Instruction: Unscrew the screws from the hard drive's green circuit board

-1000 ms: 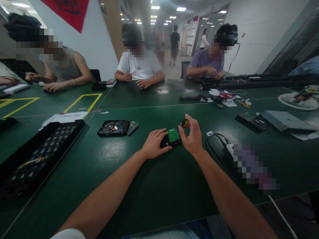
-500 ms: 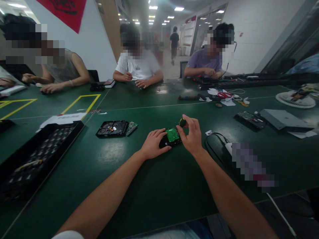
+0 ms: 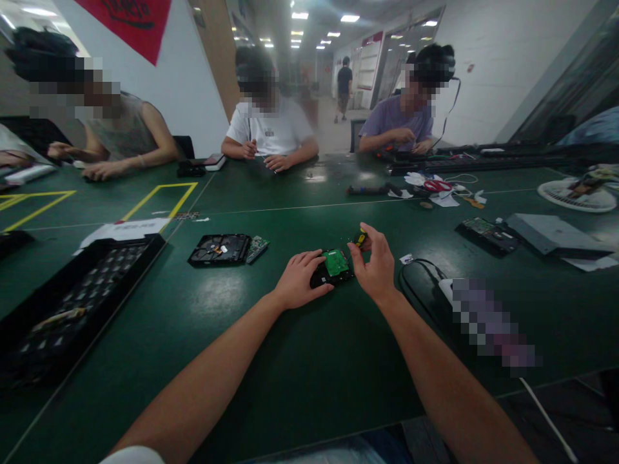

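A black hard drive with a green circuit board [image 3: 335,262] lies on the green table [image 3: 309,361], in front of me. My left hand [image 3: 302,280] grips the drive from its left side, fingers across the top edge and thumb along the near edge. My right hand [image 3: 374,264] is just right of the drive, its fingers closed on a yellow and black screwdriver handle [image 3: 360,239]. The screwdriver's tip is too small to make out.
Left of the drive are an opened black drive casing [image 3: 220,250] and a loose circuit board [image 3: 257,249]. A long black tray [image 3: 130,283] stands at the left. A power strip [image 3: 447,287] with a cable lies right. Several people sit opposite.
My right hand has shifted slightly right with the screwdriver, away from the drive, and the handle is tilted differently. My left hand stays on the drive.
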A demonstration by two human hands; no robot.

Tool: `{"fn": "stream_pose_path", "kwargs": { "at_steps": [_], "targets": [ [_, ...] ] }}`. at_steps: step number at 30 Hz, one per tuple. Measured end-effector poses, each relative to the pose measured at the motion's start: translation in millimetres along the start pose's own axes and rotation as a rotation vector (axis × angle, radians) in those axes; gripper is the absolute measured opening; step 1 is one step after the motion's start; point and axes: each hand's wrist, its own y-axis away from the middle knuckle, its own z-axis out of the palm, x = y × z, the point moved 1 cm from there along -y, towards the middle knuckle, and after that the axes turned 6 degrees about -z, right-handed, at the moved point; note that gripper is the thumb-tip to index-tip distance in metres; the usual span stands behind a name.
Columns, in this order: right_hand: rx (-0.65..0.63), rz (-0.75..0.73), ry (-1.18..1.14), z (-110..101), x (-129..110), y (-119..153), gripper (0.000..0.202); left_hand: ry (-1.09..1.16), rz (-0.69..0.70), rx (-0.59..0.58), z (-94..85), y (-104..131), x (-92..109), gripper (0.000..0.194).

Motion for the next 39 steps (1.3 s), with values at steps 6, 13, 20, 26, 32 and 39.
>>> {"fn": "stream_pose_path", "kwargs": {
  "at_steps": [6, 13, 20, 26, 32, 39],
  "targets": [
    [0.009, 0.011, -0.026, 0.9, -0.4, 0.3, 0.054, 0.001, 0.0, 0.01, -0.7, 0.3, 0.5, 0.077],
    [0.009, -0.029, 0.0, -1.5, -2.2, -2.1, 0.05, 0.005, 0.001, 0.006, -0.8, -0.1, 0.1, 0.078],
    [0.017, -0.017, -0.014, 0.0, -2.2, -1.6, 0.054, 0.003, -0.006, 0.01, 1.4, 0.1, -1.2, 0.078],
    [0.023, -0.022, 0.009, 0.1, -0.6, -1.5, 0.054, 0.007, -0.001, 0.005, 1.1, -0.2, -1.5, 0.078],
    [0.01, -0.02, -0.034, 0.2, -1.7, -0.9, 0.055, -0.002, 0.0, 0.007, 0.0, 0.0, -0.5, 0.078],
    [-0.004, -0.021, 0.018, -0.6, -0.8, -1.3, 0.054, 0.011, 0.002, 0.007, -1.4, 0.2, -0.1, 0.077]
  ]
}}
